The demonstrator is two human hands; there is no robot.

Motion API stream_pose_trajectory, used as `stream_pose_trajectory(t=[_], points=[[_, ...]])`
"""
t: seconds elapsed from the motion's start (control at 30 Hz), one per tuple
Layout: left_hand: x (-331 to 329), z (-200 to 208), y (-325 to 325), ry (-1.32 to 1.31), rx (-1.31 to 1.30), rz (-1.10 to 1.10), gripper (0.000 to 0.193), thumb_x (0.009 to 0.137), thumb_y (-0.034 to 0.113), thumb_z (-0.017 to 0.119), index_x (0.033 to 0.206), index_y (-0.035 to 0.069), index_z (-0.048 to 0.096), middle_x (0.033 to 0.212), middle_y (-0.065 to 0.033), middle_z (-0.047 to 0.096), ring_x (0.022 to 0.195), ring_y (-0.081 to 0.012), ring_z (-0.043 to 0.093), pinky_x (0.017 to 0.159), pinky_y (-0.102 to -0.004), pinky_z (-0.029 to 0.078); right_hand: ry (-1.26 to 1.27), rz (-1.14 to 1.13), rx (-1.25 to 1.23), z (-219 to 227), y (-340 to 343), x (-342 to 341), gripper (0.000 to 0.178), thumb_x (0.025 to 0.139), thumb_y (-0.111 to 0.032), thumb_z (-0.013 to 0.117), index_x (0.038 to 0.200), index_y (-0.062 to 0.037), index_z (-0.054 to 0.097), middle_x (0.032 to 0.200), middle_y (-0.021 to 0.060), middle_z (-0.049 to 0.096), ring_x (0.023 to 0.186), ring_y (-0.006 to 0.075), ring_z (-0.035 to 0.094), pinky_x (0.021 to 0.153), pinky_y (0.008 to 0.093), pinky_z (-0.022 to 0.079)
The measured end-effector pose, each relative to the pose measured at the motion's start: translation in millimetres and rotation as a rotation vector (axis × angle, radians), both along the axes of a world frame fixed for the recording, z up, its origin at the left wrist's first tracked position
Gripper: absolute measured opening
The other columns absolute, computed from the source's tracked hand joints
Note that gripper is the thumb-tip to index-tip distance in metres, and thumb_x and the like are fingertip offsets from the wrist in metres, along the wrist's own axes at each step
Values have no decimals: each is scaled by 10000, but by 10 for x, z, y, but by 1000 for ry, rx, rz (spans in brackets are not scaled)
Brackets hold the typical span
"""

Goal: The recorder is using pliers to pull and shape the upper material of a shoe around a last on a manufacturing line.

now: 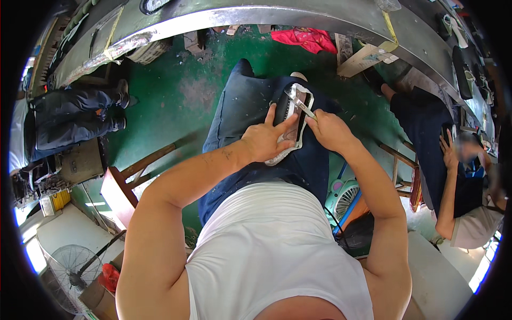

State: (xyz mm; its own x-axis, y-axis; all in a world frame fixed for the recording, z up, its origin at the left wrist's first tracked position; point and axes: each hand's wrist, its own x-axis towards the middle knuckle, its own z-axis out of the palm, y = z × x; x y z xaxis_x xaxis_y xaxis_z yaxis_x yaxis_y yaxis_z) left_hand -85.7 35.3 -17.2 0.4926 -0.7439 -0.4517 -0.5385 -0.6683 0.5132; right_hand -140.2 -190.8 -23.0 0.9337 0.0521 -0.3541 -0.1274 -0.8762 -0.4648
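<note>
The tool (300,102) I gripped had a bright metal end, smooth and shiny. The shoe piece (292,108) on my lap showed a rough white rim and a dark side that looked like leather, though my fingers covered too much to be sure. My apron (229,120) was matt, dark blue cloth; my top (277,229), soft white knit. The bench edge (229,17) was glossy metal, the floor (160,90) scuffed and smooth.
</note>
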Motion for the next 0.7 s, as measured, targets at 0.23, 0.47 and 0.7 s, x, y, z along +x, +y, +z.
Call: stream_pose_trajectory(t=[0.23,0.47,0.7], points=[[-530,-483,321,342,-384,635,776,995,407,543,1549,-22,208,1405,-345,480,1338,-393,485,1103,-363,373,-23,31,87,-49,-45,-135,438,1024,-393,455,925,25,544,828,271,647,819,463,629,726,535,485],[-449,-629,324,321,-459,589,841,941,350,652,1552,-16,205,1382,-331,513,1315,-369,515,1101,-345,380,-52,-103,390,148,255,-590,446,1034,-377,439,944,37,574,834,281,645,809,475,628,728,527,482],[-415,-519,390,345,-431,507,915,901,327,704,1563,-8,169,1385,-320,516,1311,-361,520,1102,-336,385,34,23,210,210,411,-727,382,1022,-340,486,961,27,575,874,267,656,834,464,635,737,529,484]])
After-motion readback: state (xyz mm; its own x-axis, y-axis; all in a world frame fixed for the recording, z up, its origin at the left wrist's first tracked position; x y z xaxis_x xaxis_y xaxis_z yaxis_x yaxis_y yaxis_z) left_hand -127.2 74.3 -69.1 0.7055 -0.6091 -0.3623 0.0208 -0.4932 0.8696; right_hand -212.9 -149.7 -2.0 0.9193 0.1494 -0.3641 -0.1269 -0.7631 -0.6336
